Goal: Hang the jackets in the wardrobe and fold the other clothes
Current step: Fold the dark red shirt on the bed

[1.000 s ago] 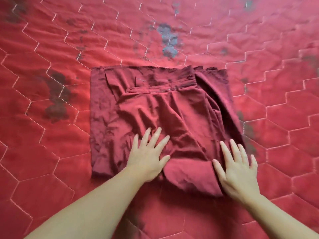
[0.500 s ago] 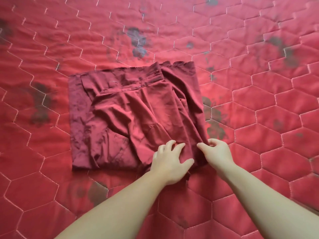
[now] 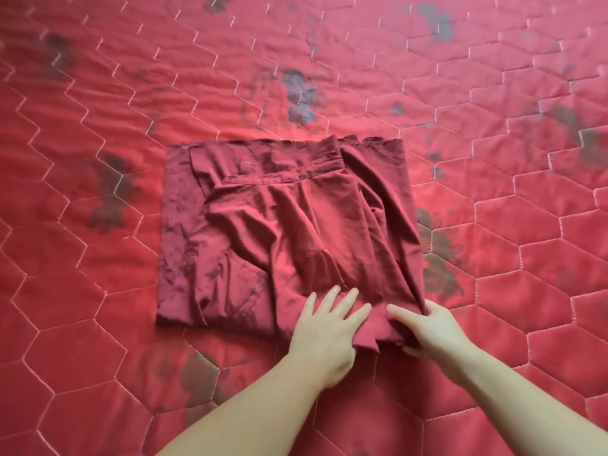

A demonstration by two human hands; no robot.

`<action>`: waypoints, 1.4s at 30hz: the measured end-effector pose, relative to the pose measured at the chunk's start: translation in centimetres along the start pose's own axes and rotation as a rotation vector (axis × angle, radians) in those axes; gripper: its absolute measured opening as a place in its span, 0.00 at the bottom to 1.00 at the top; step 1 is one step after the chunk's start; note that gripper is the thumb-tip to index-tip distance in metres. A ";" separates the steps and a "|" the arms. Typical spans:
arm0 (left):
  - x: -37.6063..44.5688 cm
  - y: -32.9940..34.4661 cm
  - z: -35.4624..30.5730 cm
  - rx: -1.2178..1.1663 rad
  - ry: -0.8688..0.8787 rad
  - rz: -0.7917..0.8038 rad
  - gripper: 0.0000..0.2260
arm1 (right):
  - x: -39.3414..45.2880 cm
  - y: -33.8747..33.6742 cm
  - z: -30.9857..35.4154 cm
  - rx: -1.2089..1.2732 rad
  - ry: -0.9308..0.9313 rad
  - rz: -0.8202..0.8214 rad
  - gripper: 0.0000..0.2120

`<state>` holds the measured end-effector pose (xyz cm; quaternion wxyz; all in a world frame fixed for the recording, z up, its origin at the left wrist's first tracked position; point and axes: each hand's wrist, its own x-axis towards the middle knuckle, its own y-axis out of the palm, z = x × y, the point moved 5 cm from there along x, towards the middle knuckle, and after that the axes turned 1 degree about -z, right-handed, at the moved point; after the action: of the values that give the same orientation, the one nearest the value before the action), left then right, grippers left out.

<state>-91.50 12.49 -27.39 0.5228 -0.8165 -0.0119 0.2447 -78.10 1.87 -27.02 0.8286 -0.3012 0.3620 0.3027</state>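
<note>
My left hand [image 3: 324, 337] is pressing flat on the folded garment [image 3: 279, 225] on the bed [image 3: 98, 324]; my right hand [image 3: 431, 330] is gripping its near right corner.

Nothing but a red quilted bedspread [image 3: 493, 258], stitched in pale thread into large hexagons, filling the whole view. Printed with faded dark grey-green floral blotches [image 3: 299, 97], scattered toward the far edge and both sides. Lightly wrinkled fabric, soft and evenly lit, without hard shadows.
</note>
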 end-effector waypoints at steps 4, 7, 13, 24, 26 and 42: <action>1.3 -2.3 1.0 -0.677 -0.190 -0.039 0.23 | -0.1 1.4 1.6 0.100 -0.014 0.018 0.08; 1.7 -4.9 2.8 -1.241 -0.280 -0.130 0.17 | 0.1 2.9 4.6 0.273 -0.013 -0.062 0.05; -0.2 -7.9 5.6 -1.617 -0.356 -0.057 0.16 | -1.9 9.2 13.7 -0.164 -0.434 -0.166 0.04; -10.2 -8.2 20.7 -2.381 -0.427 -0.080 0.41 | -8.8 31.3 17.2 -0.898 -1.022 0.154 0.22; -11.1 -6.9 23.5 -2.297 -0.612 -0.085 0.39 | -8.3 34.1 15.3 -1.030 -0.982 0.241 0.19; -11.3 -5.4 28.9 -1.290 -0.901 -0.465 0.20 | -1.8 24.5 15.3 -0.727 -0.858 -0.145 0.10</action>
<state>-112.09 36.30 -28.03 -0.0669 -0.7567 -0.5280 0.3797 -90.37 27.94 -23.97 0.7631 -0.4414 -0.1563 0.4454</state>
